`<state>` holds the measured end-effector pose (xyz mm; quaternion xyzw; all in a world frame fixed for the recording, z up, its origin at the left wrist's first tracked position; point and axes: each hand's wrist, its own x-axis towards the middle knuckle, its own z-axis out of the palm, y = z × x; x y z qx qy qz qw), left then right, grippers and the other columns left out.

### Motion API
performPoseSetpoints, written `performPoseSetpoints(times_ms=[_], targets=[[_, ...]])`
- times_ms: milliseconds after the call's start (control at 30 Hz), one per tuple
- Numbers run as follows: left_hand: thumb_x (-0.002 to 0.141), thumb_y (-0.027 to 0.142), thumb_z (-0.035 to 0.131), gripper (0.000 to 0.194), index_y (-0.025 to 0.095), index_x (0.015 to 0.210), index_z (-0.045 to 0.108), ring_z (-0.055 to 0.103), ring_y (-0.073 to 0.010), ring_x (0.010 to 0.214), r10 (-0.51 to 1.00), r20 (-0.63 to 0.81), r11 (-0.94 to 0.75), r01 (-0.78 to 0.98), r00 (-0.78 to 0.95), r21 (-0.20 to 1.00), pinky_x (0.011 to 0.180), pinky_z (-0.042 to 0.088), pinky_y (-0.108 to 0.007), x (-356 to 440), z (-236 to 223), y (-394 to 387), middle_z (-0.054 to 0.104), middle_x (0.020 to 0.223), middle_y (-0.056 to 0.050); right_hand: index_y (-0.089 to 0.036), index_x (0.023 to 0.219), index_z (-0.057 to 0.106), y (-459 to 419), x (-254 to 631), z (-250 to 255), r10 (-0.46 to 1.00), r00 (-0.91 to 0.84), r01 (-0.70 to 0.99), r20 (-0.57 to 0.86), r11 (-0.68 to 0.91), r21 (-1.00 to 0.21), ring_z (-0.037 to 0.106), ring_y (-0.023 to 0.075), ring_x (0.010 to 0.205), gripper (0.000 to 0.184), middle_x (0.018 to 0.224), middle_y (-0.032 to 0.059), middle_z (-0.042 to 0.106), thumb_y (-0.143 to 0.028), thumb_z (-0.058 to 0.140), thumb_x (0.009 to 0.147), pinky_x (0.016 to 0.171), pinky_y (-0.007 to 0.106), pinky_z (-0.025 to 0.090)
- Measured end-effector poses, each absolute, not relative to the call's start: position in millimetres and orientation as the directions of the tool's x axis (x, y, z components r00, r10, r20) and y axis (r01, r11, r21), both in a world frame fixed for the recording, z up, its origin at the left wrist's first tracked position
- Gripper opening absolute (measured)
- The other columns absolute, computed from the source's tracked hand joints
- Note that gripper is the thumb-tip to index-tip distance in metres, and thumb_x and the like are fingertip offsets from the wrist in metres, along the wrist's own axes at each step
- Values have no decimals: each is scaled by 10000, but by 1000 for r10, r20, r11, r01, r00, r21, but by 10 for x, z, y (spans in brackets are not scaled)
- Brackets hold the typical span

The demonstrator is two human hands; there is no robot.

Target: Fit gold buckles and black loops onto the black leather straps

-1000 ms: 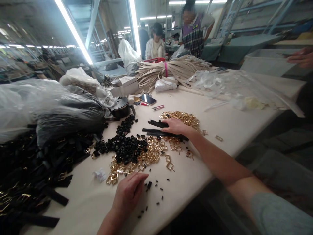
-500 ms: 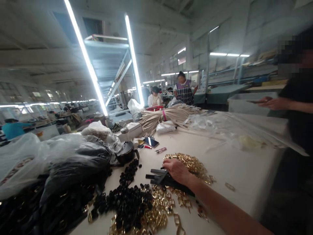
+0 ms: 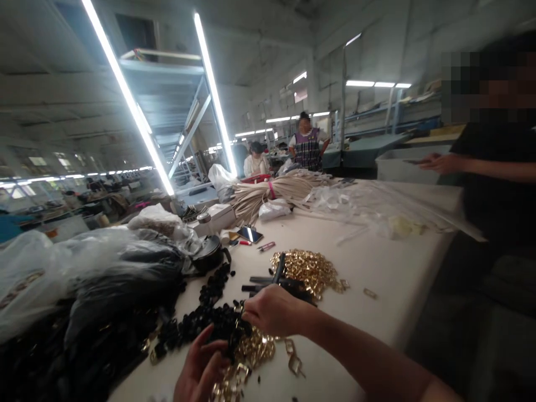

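Black, flat, leather-like strips (image 3: pixel 251 288), probably light and bendable, lie just beyond the curled right hand (image 3: pixel 272 310), whose contents are hidden; the left hand (image 3: pixel 199 365) is loosely open. Strip ends should pinch easiest.

Buckles (image 3: pixel 305 268) look like glossy metal (gold-toned, that is).

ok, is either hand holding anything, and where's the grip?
Can't tell for sure. The right hand is closed and a black strip shows just beyond it, but any grip is hidden. The left hand is open, no hold visible.
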<state>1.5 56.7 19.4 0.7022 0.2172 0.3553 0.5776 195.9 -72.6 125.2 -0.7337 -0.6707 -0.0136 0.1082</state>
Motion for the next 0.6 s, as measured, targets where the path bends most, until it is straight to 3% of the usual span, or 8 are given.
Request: performPoseSetpoints(times_ms=[100,167,267,367,600], targets=[[783,472,675,463,245,1180,605,705,-217,702,739,55,-60,-15,671,998,633,592,-360,33,286,380,741,901,-55,-169,812,655,-706,1817,1033,991,67,983,112,-47,-178,640,165,701,357,792,58,708,-389,430,981,578,262,319],[747,455,722,423,161,1041,643,689,-183,688,716,-45,19,45,696,999,649,573,-319,79,305,301,731,826,-66,-173,803,649,-677,1811,909,996,57,980,73,-42,-194,616,163,693,369,780,59,699,-413,431,980,578,267,292],[724,412,748,366,151,961,650,655,-126,626,723,-144,166,32,676,986,648,549,-266,131,285,278,709,752,-28,-176,792,623,-611,1877,805,999,29,968,30,-21,-248,550,145,629,367,723,45,665,-408,415,986,566,269,257],[762,426,716,379,149,1008,638,667,-122,635,715,-195,276,-15,671,961,628,539,-244,132,286,271,711,784,-35,-177,786,591,-577,1917,781,1000,-5,949,22,11,-316,493,132,590,350,697,32,634,-379,393,992,559,268,242],[705,361,785,468,149,1084,609,686,-133,647,678,-198,328,-51,708,943,635,545,-244,168,279,212,699,781,-14,-180,906,612,-563,1826,724,999,-16,924,-43,-2,-382,520,137,625,295,763,37,659,-337,378,996,572,257,261]])
